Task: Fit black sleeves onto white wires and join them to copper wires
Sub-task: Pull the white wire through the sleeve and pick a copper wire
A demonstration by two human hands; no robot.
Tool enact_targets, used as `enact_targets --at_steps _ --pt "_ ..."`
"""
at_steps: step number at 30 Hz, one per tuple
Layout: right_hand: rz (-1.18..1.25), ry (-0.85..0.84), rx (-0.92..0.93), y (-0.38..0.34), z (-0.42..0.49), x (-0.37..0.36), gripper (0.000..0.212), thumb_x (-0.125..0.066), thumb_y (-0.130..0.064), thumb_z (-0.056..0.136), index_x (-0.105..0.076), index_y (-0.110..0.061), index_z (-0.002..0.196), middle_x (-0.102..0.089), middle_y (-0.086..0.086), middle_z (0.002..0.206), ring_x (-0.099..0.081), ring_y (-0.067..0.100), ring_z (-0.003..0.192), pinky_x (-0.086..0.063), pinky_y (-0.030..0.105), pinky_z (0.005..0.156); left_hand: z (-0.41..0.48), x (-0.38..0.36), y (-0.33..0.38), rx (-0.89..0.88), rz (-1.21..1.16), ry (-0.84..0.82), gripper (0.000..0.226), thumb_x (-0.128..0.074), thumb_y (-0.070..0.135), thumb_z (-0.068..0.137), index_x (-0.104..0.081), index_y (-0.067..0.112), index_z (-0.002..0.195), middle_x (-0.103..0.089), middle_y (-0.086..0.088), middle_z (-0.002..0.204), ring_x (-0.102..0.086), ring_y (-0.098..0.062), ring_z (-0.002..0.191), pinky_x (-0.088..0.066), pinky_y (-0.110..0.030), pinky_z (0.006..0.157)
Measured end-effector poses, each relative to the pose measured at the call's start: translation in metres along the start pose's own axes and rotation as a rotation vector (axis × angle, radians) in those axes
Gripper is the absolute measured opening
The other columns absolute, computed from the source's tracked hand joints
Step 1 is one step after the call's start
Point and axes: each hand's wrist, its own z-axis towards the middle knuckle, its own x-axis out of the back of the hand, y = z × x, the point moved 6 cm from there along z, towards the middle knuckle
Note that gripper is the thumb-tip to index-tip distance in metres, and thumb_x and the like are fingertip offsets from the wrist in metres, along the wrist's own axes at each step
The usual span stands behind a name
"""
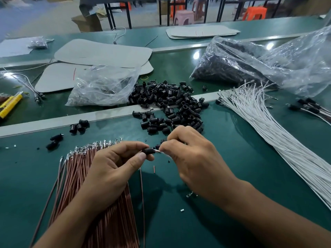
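Observation:
My left hand (114, 165) pinches a black sleeve (148, 151) between thumb and fingers above the green table. My right hand (189, 154) pinches a white wire end (158, 151) right at the sleeve's mouth. A single copper wire (142, 203) hangs down from below my left hand. Under my left forearm lies a bundle of copper wires (75, 176) with metal tips. A pile of loose black sleeves (170, 102) sits behind my hands. To the right, a bundle of white wires (268, 126) fans out across the table.
Two plastic bags, a crumpled one (105, 86) and a large one of dark parts (250, 63), lie behind the pile. Finished sleeved wires (308, 106) rest at far right. Grey boards (102, 52), a yellow tool (10, 104) and a metal rail (107, 115) are also there.

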Motion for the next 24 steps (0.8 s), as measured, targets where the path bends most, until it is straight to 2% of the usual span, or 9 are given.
enact_targets --at_steps 6,12,18,21,24 --pt "-0.070 0.012 -0.001 -0.003 0.002 0.005 0.009 -0.067 0.005 0.088 -0.069 -0.003 0.092 -0.056 0.007 0.090 -0.048 0.023 0.081 -0.048 0.042 0.059 0.000 0.000 0.001 -0.004 -0.003 0.014 0.021 -0.068 0.017 0.084 -0.074 0.022 0.103 -0.077 -0.008 0.095 -0.073 -0.017 0.093 -0.053 -0.016 0.077" --pt "-0.155 -0.004 0.069 -0.007 0.002 0.003 0.014 -0.067 0.009 0.084 -0.068 -0.004 0.089 -0.055 0.008 0.091 -0.045 0.021 0.080 -0.044 0.034 0.063 0.001 -0.002 0.004 -0.036 0.025 0.001 0.022 -0.069 0.014 0.085 -0.074 0.024 0.104 -0.076 -0.007 0.097 -0.072 -0.019 0.095 -0.054 -0.018 0.081" --pt "0.010 0.051 0.047 -0.005 -0.002 -0.005 0.006 -0.063 -0.003 0.095 -0.070 -0.002 0.096 -0.058 0.008 0.089 -0.050 0.025 0.079 -0.048 0.042 0.065 0.000 -0.002 0.006 -0.062 0.067 -0.022 0.021 -0.070 0.018 0.086 -0.073 0.026 0.105 -0.076 -0.005 0.099 -0.072 -0.020 0.096 -0.055 -0.021 0.083" --pt "0.113 0.127 0.015 0.001 -0.002 -0.002 0.008 -0.068 -0.003 0.092 -0.071 -0.003 0.100 -0.061 0.004 0.084 -0.053 0.024 0.077 -0.048 0.038 0.069 0.001 -0.002 0.006 -0.063 0.080 -0.021 0.023 -0.069 0.012 0.085 -0.075 0.023 0.104 -0.077 -0.003 0.097 -0.073 -0.017 0.095 -0.055 -0.019 0.082" --pt "0.158 0.165 -0.014 0.007 -0.001 -0.001 0.006 -0.072 -0.002 0.090 -0.072 -0.003 0.095 -0.063 0.002 0.080 -0.055 0.021 0.075 -0.047 0.034 0.068 0.001 -0.002 0.005 -0.074 0.136 -0.019 0.022 -0.069 0.015 0.084 -0.076 0.023 0.102 -0.078 0.003 0.094 -0.073 -0.013 0.094 -0.054 -0.018 0.082"
